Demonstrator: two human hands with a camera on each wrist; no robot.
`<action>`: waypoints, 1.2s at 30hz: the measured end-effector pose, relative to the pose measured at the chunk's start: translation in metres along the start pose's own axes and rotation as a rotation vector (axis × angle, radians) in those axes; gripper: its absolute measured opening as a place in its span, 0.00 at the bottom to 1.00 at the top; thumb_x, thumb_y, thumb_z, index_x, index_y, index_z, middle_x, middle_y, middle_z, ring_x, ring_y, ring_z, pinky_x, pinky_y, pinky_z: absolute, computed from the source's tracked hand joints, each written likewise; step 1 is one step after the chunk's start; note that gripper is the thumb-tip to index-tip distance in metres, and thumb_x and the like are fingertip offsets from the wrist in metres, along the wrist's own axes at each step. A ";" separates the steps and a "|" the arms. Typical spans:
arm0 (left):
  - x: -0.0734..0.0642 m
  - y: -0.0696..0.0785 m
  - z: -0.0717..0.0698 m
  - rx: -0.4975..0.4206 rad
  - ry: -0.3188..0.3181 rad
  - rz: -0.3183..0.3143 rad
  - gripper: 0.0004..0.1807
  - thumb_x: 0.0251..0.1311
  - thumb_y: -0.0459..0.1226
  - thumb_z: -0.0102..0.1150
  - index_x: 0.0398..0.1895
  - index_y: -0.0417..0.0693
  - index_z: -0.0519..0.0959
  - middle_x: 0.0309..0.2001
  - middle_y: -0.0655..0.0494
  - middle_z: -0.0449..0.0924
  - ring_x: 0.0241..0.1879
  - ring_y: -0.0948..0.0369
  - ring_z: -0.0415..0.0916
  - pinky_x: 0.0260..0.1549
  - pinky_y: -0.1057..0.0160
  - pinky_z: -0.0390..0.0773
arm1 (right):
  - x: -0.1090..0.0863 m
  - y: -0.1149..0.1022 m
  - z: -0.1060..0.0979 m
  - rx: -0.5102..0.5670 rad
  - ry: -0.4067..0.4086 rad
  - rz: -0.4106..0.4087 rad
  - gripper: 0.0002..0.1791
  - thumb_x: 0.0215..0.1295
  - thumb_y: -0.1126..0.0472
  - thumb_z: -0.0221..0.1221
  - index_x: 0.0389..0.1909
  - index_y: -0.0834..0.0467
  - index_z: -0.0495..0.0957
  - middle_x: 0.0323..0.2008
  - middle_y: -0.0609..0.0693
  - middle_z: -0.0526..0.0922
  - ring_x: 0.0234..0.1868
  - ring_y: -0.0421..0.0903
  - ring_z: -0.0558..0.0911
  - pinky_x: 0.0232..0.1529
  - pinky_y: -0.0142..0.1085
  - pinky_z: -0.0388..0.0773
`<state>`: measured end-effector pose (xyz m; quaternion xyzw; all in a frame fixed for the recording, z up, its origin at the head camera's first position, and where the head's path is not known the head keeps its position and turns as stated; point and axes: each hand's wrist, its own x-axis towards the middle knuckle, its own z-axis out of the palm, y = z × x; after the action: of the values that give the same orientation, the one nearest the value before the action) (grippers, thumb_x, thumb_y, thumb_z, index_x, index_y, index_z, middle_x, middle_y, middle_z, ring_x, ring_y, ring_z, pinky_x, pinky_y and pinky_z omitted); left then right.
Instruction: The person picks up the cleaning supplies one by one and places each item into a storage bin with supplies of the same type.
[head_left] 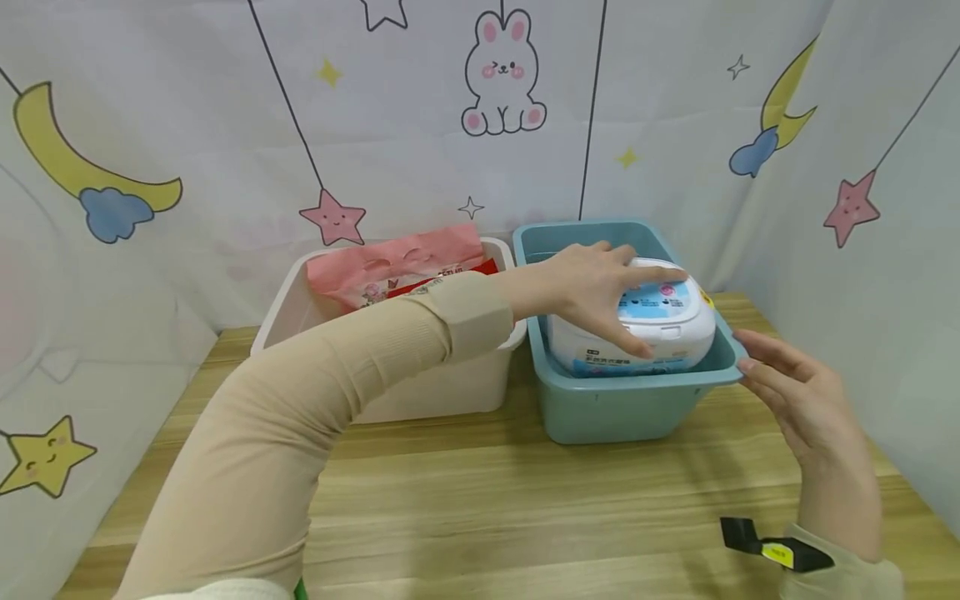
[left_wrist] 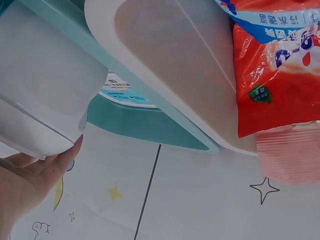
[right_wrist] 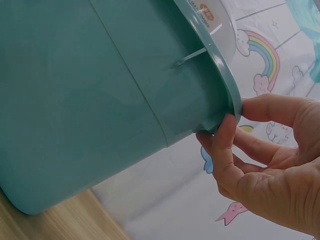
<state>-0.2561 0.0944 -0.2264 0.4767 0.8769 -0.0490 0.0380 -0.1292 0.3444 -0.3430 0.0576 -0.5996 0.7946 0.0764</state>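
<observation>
A white plastic box (head_left: 630,346) with a blue-labelled lid (head_left: 656,302) sits tilted in the teal bin (head_left: 615,408), partly above its rim. My left hand (head_left: 592,287) grips it from above, thumb on the front side and fingers spread across the lid. In the left wrist view, the fingers of the left hand (left_wrist: 30,182) touch the edge of the white box (left_wrist: 45,75). My right hand (head_left: 806,400) holds the bin's right front corner. The right wrist view shows the right hand (right_wrist: 270,165) pinching the teal rim (right_wrist: 227,75) between thumb and fingers.
Left of the teal bin stands a white bin (head_left: 450,387), partly behind my left forearm. It holds a pink package (head_left: 397,254) and a red bag (left_wrist: 280,85). Both bins stand on a wood-grain table (head_left: 525,508), with a printed curtain (head_left: 420,133) close behind.
</observation>
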 end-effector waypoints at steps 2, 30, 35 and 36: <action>0.003 0.002 0.002 0.014 -0.010 0.006 0.53 0.42 0.77 0.48 0.73 0.84 0.40 0.66 0.58 0.61 0.56 0.62 0.62 0.49 0.62 0.70 | 0.000 0.001 -0.001 0.005 -0.004 -0.001 0.20 0.66 0.76 0.50 0.54 0.59 0.80 0.45 0.45 0.82 0.40 0.37 0.84 0.45 0.26 0.80; 0.022 0.011 0.019 0.077 -0.152 -0.013 0.51 0.46 0.77 0.46 0.73 0.84 0.39 0.74 0.52 0.53 0.71 0.53 0.56 0.66 0.51 0.63 | -0.001 -0.002 0.001 -0.021 0.014 -0.013 0.19 0.66 0.76 0.51 0.54 0.60 0.79 0.46 0.45 0.83 0.40 0.38 0.85 0.45 0.26 0.80; 0.024 0.007 0.025 0.051 -0.214 -0.019 0.50 0.48 0.75 0.45 0.73 0.83 0.38 0.77 0.51 0.44 0.76 0.50 0.47 0.70 0.46 0.55 | 0.000 -0.001 0.001 -0.022 0.008 -0.016 0.19 0.66 0.76 0.51 0.54 0.60 0.79 0.46 0.45 0.83 0.41 0.38 0.85 0.45 0.26 0.80; 0.024 0.006 0.026 0.043 -0.219 -0.019 0.50 0.49 0.75 0.46 0.73 0.83 0.38 0.77 0.50 0.44 0.76 0.49 0.46 0.70 0.45 0.55 | 0.000 -0.001 0.001 -0.012 -0.003 -0.019 0.20 0.66 0.76 0.51 0.54 0.60 0.79 0.46 0.45 0.83 0.41 0.38 0.85 0.45 0.26 0.80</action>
<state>-0.2636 0.1149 -0.2553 0.4610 0.8707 -0.1201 0.1227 -0.1289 0.3440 -0.3420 0.0639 -0.6040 0.7900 0.0835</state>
